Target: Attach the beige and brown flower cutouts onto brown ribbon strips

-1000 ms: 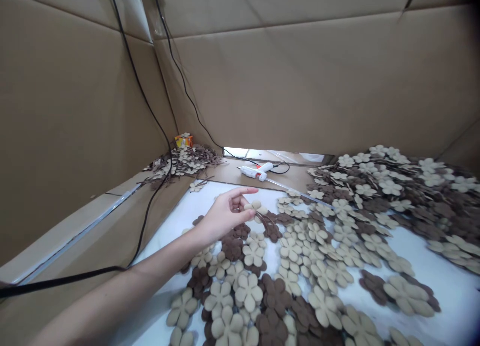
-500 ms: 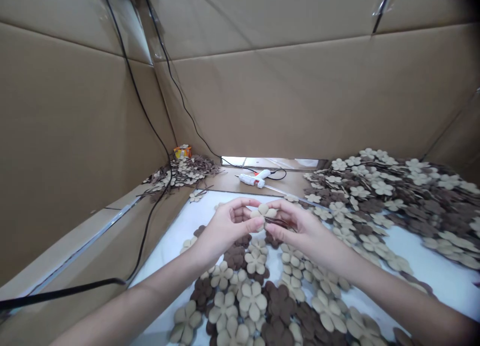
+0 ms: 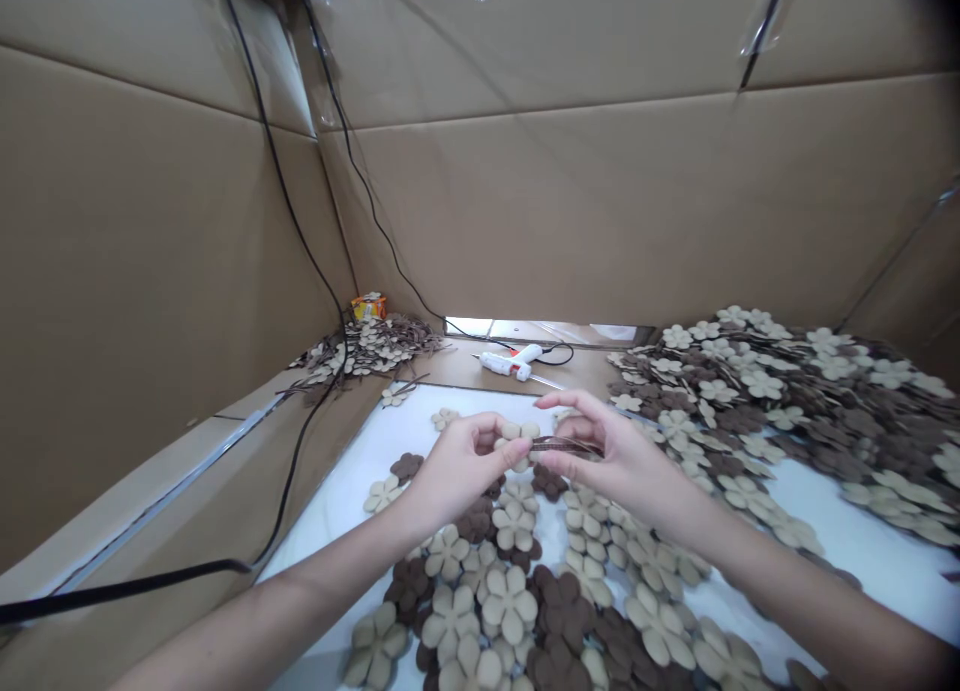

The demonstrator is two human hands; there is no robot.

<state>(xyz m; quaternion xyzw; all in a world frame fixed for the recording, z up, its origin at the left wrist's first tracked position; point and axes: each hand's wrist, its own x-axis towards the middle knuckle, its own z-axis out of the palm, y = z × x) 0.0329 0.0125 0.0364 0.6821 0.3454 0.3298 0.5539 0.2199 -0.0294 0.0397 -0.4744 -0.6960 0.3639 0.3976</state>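
Observation:
My left hand [image 3: 474, 459] pinches a beige flower cutout [image 3: 519, 433] between thumb and fingers, above the white board [image 3: 337, 491]. Thin dark brown strips [image 3: 562, 445] run from the flower into my right hand [image 3: 600, 441]. The thumb and lower fingers of that hand close around the strips, while its index finger is lifted clear. Where the strips meet the flower is partly covered by my left thumb. Below both hands lie many loose beige flowers [image 3: 510, 603] and dark brown flowers [image 3: 561, 606], some overlapping.
A white glue gun [image 3: 506, 364] lies behind my hands. A large flower pile [image 3: 780, 381] stands at right. At back left are flowers and brown strips [image 3: 382, 346] beside an orange packet [image 3: 369, 306]. A black cable [image 3: 300, 441] crosses the left; cardboard walls [image 3: 570, 211] enclose the area.
My right index finger has lifted away from the flower and the right hand has shifted slightly right. More of the brown strips shows between the hands. The view has tilted a little.

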